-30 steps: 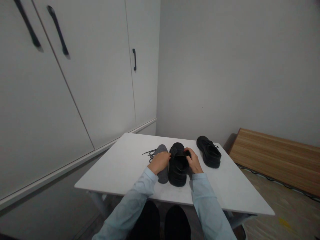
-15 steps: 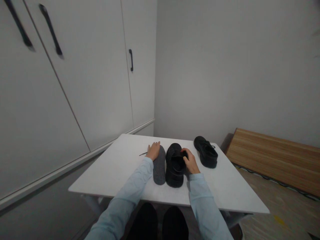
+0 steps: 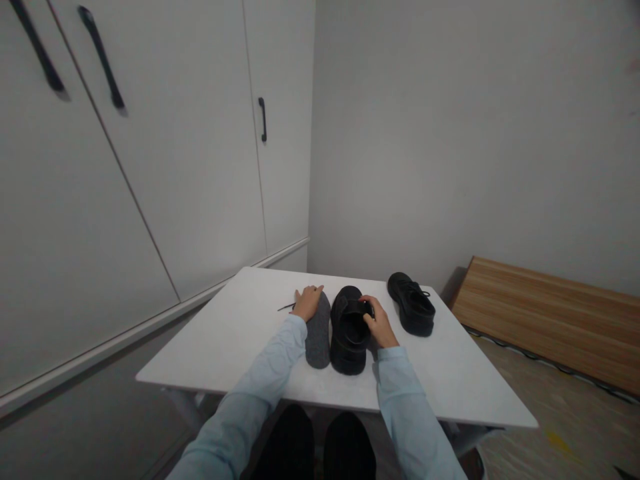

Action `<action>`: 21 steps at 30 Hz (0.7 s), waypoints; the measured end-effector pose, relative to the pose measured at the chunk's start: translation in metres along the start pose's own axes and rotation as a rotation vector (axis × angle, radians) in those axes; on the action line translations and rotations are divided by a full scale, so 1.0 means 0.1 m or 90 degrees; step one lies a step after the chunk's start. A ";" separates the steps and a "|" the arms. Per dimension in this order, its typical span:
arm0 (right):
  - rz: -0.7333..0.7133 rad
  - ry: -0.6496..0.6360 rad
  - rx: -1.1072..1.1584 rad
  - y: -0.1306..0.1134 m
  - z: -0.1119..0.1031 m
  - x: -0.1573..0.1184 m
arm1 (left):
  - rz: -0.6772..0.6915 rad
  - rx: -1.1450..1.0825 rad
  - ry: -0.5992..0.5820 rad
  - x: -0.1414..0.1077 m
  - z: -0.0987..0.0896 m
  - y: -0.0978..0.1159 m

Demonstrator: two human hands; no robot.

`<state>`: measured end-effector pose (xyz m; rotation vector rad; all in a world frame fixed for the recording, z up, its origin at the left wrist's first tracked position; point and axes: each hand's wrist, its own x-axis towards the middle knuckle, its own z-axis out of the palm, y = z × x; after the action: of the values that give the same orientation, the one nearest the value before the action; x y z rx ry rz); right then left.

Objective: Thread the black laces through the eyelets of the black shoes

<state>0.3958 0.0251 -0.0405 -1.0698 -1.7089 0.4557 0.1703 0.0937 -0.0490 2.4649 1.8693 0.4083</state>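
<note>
A black shoe (image 3: 349,353) stands on the white table (image 3: 225,347), its heel towards me and its opening wide. My right hand (image 3: 379,321) is closed on the right edge of that opening, thumb and fingers pinching it. Left of the shoe lies a flat grey insole (image 3: 318,340). My left hand (image 3: 307,303) rests at the insole's upper left with its fingers spread. A thin black lace (image 3: 286,307) sticks out to the left from beside this hand. The other black shoe (image 3: 416,310), laced, sits farther right.
White cabinets (image 3: 190,167) with dark handles line the left side. A grey wall (image 3: 450,133) rises behind the table. At the right, a wood-grain board (image 3: 550,320) leans low near the floor. My dark-clad knees (image 3: 350,447) are below the table's front edge.
The fingers of my left hand have spread a little to the right over the insole's top. My right hand has shifted slightly left at the shoe's edge.
</note>
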 end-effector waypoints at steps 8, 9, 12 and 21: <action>0.035 -0.027 0.001 0.00 0.00 -0.01 | 0.023 0.014 0.070 -0.03 -0.15 0.05; 0.034 -0.026 0.002 -0.01 0.00 -0.01 | 0.029 0.009 0.073 -0.03 -0.17 0.05; 0.026 -0.024 0.003 -0.03 0.01 -0.01 | 0.049 -0.024 0.071 -0.02 -0.25 0.03; 0.028 -0.011 -0.002 -0.02 0.05 -0.01 | 0.102 -0.110 0.062 -0.05 -0.58 -0.02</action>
<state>0.3904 0.0243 -0.0416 -1.1102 -1.7045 0.4913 0.1542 0.0812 0.0060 2.5277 1.5950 0.6766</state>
